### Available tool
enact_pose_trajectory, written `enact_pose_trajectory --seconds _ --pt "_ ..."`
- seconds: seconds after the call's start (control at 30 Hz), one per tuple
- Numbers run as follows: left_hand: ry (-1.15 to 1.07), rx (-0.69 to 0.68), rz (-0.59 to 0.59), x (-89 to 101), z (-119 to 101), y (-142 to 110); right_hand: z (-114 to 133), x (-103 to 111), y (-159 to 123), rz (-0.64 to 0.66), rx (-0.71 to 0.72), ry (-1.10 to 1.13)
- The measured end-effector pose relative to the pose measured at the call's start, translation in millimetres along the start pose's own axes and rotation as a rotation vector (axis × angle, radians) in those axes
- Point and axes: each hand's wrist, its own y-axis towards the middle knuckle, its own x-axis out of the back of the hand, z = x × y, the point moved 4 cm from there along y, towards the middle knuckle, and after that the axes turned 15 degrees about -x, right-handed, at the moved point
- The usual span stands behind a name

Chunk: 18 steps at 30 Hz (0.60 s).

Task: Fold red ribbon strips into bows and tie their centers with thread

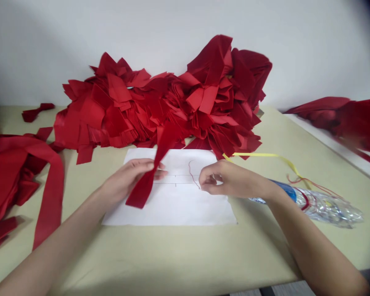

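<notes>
Red fabric strip (146, 181) hangs pinched in our left hand (126, 179), whose fingers close on it near its middle. One end of the strip rises toward the heap behind, and the other drops across the paper. Our right hand (217, 179) is just beside it, fingertips pressed together on a thin red thread (191, 172) that curves up from them. Both hands are over a white paper sheet (172, 207) marked with thin horizontal lines and small ticks, lying flat on a pale olive tabletop (172, 263). Behind the sheet, a large heap of cut red fabric pieces (160, 107) rises against a white wall (296, 49). A wide red fabric band (51, 193) lies in loose folds at the left. To the right are a narrow yellow ribbon (259, 155) and a crumpled clear plastic bottle (323, 207) with a blue band. More red fabric (348, 119) is piled on a white ledge (314, 133).
</notes>
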Motion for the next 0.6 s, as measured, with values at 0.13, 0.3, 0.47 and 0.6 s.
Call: enact_pose_trajectory --seconds 0.13,0.3,0.47,0.6 --pt "-0.022 -0.008 0.33 -42.7 6.4 -16.9 15.4 -3.3 -3.2 0.016 -0.002 0.257" --pt "-0.201 0.066 0.342 -50.2 17.6 -20.8 23.2 -10.2 -2.6 0.028 -0.004 0.456" --pt "-0.311 0.03 0.281 -44.7 15.0 -16.7 15.1 -1.9 -0.4 -0.058 -0.109 0.517" --pt "-0.351 0.051 0.249 -44.8 18.1 -16.6 9.5 -2.7 4.8 -0.097 -0.139 0.528"
